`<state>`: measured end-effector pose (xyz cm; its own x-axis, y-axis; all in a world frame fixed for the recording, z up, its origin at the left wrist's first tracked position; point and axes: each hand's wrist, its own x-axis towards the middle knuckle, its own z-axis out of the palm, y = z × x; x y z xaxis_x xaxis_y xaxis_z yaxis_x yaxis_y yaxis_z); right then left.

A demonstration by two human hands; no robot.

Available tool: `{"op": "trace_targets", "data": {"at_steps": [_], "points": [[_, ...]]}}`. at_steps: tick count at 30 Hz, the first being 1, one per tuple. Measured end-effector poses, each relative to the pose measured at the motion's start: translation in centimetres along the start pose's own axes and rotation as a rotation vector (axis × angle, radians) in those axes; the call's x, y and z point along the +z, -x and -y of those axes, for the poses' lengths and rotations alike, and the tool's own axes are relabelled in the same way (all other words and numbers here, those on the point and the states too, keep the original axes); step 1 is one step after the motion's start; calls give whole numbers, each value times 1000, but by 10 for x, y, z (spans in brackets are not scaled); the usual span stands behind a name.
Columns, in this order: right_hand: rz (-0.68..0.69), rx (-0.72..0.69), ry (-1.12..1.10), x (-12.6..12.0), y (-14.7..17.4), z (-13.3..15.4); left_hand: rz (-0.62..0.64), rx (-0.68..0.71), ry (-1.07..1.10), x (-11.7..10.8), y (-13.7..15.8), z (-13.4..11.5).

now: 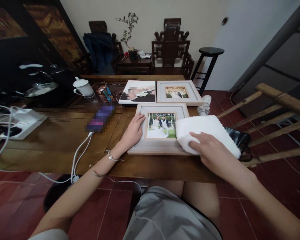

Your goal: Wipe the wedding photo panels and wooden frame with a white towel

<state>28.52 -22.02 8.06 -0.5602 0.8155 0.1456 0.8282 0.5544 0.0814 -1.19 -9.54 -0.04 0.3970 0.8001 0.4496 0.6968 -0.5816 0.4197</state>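
A light wooden picture frame [160, 147] lies flat near the table's front edge, with a photo [161, 125] of two people in wedding clothes behind a wide pale mat. My left hand [134, 130] rests on the frame's left border, fingers stretched out and lying over it; its thumb is hard to make out. In my right hand [210, 148] is a fluffy white towel [202, 125], gripped at its near left part. The towel covers the frame's right side and touches the photo's right edge. Part of it hangs past the table's right end.
Behind lie a second framed photo [193, 96] and a photo album or print [150, 95]. To the left are a lit phone [100, 118] with white cables, a small box [105, 94], a lidded white cup [83, 87] and a power strip [25, 123]. A wooden chair [272, 123] stands right.
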Motion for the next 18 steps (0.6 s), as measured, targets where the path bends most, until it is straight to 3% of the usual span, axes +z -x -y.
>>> {"op": "trace_targets", "data": {"at_steps": [7, 14, 18], "points": [[20, 35, -23, -8, 14, 23, -29, -14, 26, 4, 0, 1], [137, 58, -112, -8, -24, 57, -24, -35, 37, 3, -1, 0], [150, -25, -141, -3, -52, 81, -12, -49, 38, 1, -1, -2]]}}
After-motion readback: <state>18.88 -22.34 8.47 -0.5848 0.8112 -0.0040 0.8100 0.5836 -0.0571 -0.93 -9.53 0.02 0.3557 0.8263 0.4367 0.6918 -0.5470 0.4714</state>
